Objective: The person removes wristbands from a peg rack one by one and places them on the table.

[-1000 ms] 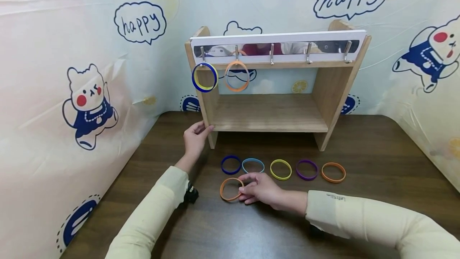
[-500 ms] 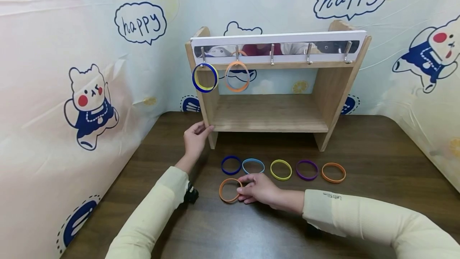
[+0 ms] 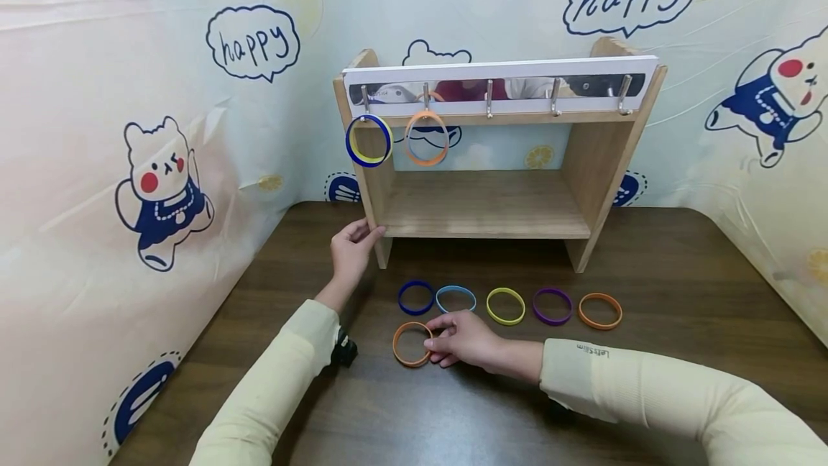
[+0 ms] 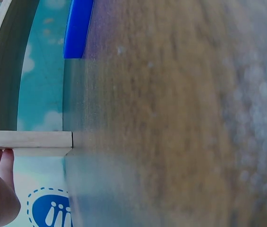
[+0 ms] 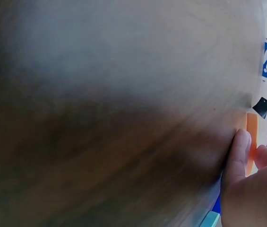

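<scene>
My right hand [image 3: 467, 340] pinches the right side of an orange silicone wristband [image 3: 396, 351] between thumb and fingers, low over the table. In the right wrist view, the orange band [image 5: 252, 127] shows between thumb and fingers. My left hand [image 3: 351, 250] grips the lower left side panel of a wooden shelf [image 3: 485, 200], thumb at its front edge. Behind the right hand lies a row of wristbands: dark blue [image 3: 401, 303], light blue [image 3: 456, 287], yellow [image 3: 507, 322], purple [image 3: 553, 321] and another orange one [image 3: 600, 326].
Metal hooks line the shelf's white top rail [image 3: 453, 72]. A blue wristband [image 3: 349, 144] and a yellow one hang at the leftmost hook, an orange wristband [image 3: 427, 162] and a light one at the second. A patterned cloth [image 3: 259, 128] surrounds the dark wooden table [image 3: 453, 423].
My right hand has shifted slightly to the left with the orange wristband. My left hand has stayed on the shelf's side panel.
</scene>
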Demonstrator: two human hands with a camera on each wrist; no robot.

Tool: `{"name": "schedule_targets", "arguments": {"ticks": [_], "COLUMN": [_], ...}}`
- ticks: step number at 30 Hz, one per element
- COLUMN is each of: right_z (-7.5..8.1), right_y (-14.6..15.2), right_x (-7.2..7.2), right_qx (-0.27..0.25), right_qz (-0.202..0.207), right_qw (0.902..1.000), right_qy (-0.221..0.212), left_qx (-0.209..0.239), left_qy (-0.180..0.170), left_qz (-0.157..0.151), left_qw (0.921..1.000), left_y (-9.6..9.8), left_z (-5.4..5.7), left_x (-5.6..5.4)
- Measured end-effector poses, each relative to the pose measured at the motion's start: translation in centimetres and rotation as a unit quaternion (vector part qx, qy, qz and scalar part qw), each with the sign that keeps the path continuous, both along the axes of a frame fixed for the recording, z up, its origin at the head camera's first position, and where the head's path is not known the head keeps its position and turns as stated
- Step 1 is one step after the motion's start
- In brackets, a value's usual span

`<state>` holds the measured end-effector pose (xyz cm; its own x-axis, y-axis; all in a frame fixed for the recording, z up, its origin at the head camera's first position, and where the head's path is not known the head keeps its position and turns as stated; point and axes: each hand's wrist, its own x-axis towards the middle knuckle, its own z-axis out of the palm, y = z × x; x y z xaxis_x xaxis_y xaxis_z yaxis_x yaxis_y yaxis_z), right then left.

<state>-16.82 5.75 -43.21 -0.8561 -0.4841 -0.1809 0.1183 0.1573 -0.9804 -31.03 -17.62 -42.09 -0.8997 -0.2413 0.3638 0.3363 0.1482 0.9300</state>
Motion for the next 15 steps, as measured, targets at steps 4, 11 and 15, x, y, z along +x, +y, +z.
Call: {"name": "schedule_targets", "arguments": {"ticks": [4,11,15], "right_z": [-0.14,-0.14,-0.07], "right_y": [0.13,0.39,0.51], "right_x": [-0.03,-0.01,0.04], "right_qx": [0.008,0.016,0.015], "right_qz": [-0.002,0.0,-0.001], "right_qw": [0.9999,0.9995,0.9995], "right_qy": [0.012,0.026,0.028], "left_qx": [0.001,0.005,0.006], "left_qy": [0.004,0.004,0.007], "left_qz": [-0.003,-0.003,-0.005], "left_qw": [1.0,1.0,0.9999], "left_y": [-0.01,0.02,0.01], "left_z": [-0.03,-0.04,-0.07], "left_x": [0.06,0.05,0.05]}}
